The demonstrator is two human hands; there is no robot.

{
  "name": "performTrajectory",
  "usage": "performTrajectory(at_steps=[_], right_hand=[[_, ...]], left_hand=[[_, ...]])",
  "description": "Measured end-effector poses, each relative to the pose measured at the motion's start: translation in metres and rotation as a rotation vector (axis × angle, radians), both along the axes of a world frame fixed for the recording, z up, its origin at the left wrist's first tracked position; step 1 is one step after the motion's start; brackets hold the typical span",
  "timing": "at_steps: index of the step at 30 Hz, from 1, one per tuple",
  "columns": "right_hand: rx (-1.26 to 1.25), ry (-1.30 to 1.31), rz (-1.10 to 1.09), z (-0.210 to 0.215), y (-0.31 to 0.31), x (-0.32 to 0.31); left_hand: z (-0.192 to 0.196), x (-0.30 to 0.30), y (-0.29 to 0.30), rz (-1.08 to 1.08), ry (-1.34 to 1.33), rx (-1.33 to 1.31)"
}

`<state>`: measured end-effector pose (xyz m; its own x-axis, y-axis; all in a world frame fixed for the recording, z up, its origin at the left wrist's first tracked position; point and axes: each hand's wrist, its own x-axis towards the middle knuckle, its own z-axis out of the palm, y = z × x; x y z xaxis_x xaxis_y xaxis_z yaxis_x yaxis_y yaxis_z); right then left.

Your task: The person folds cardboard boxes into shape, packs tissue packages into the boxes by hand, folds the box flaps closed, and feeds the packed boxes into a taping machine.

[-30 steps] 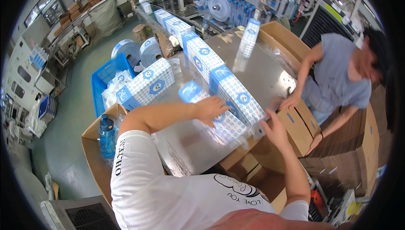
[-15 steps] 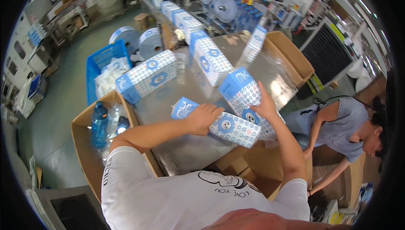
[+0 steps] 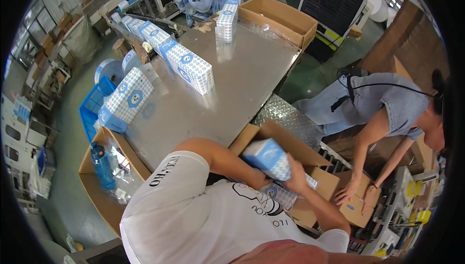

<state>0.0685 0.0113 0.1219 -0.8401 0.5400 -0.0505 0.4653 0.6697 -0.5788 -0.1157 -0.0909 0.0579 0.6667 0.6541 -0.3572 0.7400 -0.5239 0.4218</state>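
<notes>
Both my hands are over an open cardboard carton beside the table's near edge. My right hand is closed on the side of a blue-and-white patterned pack, tilted over the carton's opening. My left hand is lower, close to my shirt, against a second patterned pack; its fingers are mostly hidden, but they appear wrapped round that pack's end.
More patterned packs stand in a row on the metal table. A carton with a blue bottle is at left, another carton at the far edge. At right, a co-worker's hands press on a closed box.
Both hands have carried their packs from above the table down and toward me, over the open carton. My view has turned right. The co-worker's hands now lie on a box.
</notes>
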Motion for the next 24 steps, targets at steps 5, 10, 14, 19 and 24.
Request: performTrajectory(at_steps=[5,10,14,19,24], right_hand=[[-0.007,-0.193,0.008,-0.161,-0.023,-0.022],[-0.023,-0.355,0.139,-0.212,-0.018,-0.046],[-0.252,-0.659,0.587,-0.164,0.031,-0.092],[-0.471,-0.188,0.513,0.097,0.071,-0.253],[-0.485,0.56,0.122,0.143,0.096,-0.394]], left_hand=[[0.032,-0.048,0.024,-0.054,0.125,-0.406],[0.134,-0.219,0.052,0.344,0.093,0.487],[0.155,-0.352,0.058,0.517,0.55,0.357],[0.085,-0.371,0.038,0.603,0.006,0.675],[0.13,-0.34,-0.059,0.879,-0.289,0.822]])
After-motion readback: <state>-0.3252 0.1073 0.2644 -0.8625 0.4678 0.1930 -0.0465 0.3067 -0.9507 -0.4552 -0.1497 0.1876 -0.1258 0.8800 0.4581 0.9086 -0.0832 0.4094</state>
